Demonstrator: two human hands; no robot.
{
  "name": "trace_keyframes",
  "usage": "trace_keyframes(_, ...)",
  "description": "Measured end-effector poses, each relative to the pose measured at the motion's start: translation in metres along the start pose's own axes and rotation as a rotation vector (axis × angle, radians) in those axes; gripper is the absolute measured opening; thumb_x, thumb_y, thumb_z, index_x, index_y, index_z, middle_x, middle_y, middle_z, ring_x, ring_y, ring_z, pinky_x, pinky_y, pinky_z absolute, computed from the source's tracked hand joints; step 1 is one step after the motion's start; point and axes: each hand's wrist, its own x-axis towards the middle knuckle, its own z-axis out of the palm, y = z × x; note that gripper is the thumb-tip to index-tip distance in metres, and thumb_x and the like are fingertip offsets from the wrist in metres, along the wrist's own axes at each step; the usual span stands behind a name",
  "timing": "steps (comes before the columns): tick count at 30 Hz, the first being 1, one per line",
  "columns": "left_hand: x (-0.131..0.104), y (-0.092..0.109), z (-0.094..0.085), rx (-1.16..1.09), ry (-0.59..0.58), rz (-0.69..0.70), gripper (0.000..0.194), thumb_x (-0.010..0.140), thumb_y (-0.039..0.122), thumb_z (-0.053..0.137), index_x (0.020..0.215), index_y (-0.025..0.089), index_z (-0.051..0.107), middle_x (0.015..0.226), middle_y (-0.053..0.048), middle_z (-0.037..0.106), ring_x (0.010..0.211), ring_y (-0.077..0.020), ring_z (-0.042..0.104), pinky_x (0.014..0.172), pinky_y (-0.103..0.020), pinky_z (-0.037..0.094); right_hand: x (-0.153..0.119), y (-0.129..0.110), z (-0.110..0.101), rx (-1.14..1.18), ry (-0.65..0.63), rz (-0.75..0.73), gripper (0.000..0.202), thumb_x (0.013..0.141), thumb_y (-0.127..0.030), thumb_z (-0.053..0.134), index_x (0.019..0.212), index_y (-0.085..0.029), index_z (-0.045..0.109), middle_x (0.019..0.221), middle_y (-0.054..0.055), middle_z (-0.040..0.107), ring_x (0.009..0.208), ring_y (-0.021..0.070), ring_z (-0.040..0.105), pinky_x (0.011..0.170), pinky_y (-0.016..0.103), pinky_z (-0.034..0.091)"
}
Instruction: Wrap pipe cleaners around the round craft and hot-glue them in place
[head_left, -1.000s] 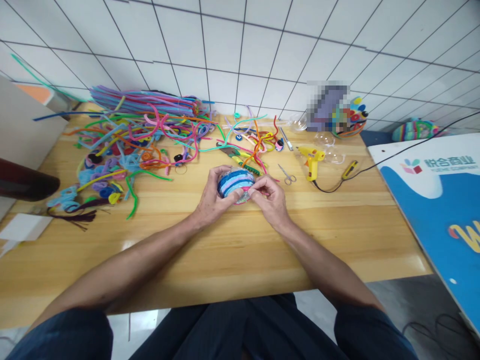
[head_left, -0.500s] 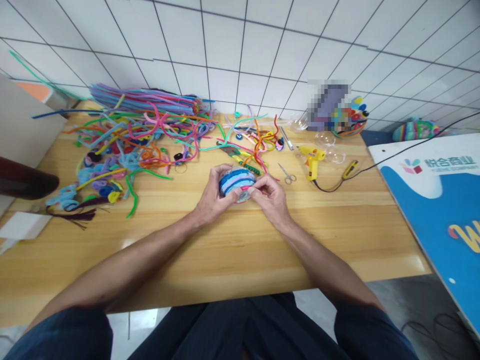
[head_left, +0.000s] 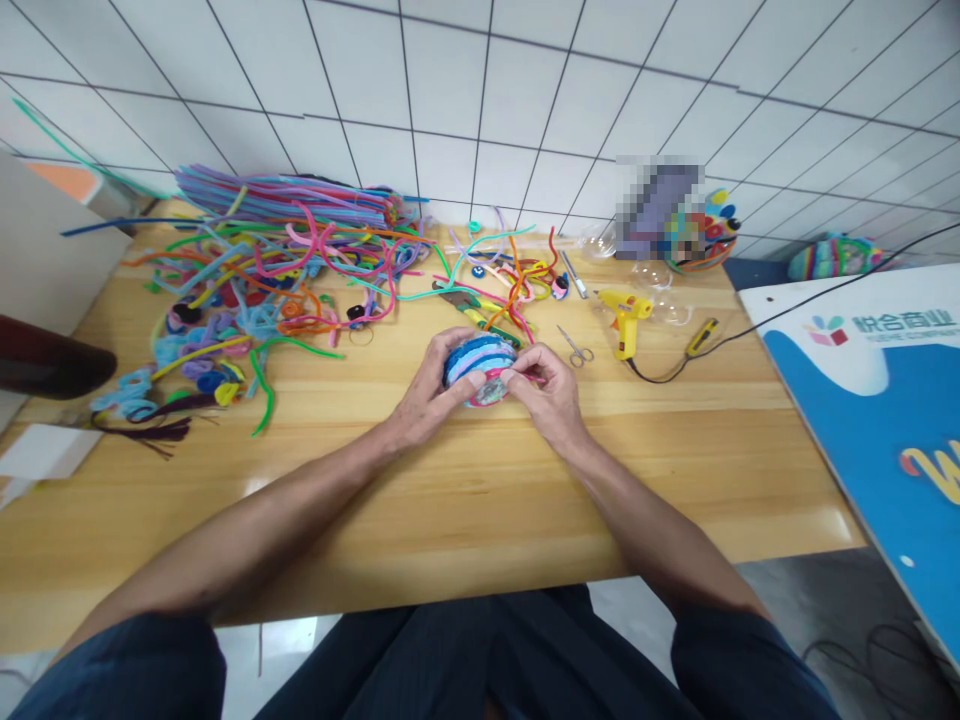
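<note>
Between my hands is a ball [head_left: 480, 352] wound with blue, light blue and purple pipe cleaner, its lower part greyish and see-through. My left hand [head_left: 431, 395] is wrapped round the ball's left side, the thumb pressing on its front. My right hand [head_left: 550, 393] pinches a pink pipe cleaner [head_left: 496, 374] against the ball's right front; a pink length shows by the fingers. Just behind the ball lie pliers [head_left: 463, 298] with green and yellow handles, partly under loose pipe cleaners. Small scissors [head_left: 576, 347] rest right of my right hand.
Tangled pipe cleaners [head_left: 217, 300] cover the table's left, with a bundle [head_left: 292, 197] behind them. A yellow glue gun [head_left: 624, 322] stands at right, its cord running to a yellow switch [head_left: 702, 338]. Clear plastic domes [head_left: 598, 240] and a craft knife [head_left: 574, 274] lie near the tiled wall.
The ball and both hands have shifted very slightly to the right. The ball is turned a little, showing more of its greyish front. Both hands keep their hold.
</note>
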Motion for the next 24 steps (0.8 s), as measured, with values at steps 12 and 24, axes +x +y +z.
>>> trace_keyframes(12,0.0042,-0.0005,0.0016,0.041,0.063,-0.002,0.067,0.098,0.066,0.088,0.144,0.027,0.058,0.147,-0.012,0.071,0.135,-0.0293,0.075,0.116,-0.046,0.064,-0.0029,-0.0018,0.0030,-0.010,-0.012,-0.011,0.023,0.085,-0.040,0.084,0.082,-0.027,0.066,0.080,-0.003,0.065,0.076,0.0175,0.056,0.075,0.035,0.050)
trace_keyframes(24,-0.0002,-0.0048,0.0053,0.032,0.088,-0.014,0.076,0.099,0.066,0.085,0.157,0.027,0.054,0.157,-0.015,0.068,0.148,-0.0339,0.070,0.128,-0.055,0.058,-0.0015,0.0001,-0.0002,-0.004,-0.030,0.007,0.024,0.087,-0.041,0.083,0.079,-0.027,0.065,0.079,-0.003,0.067,0.076,0.0178,0.058,0.078,0.036,0.050)
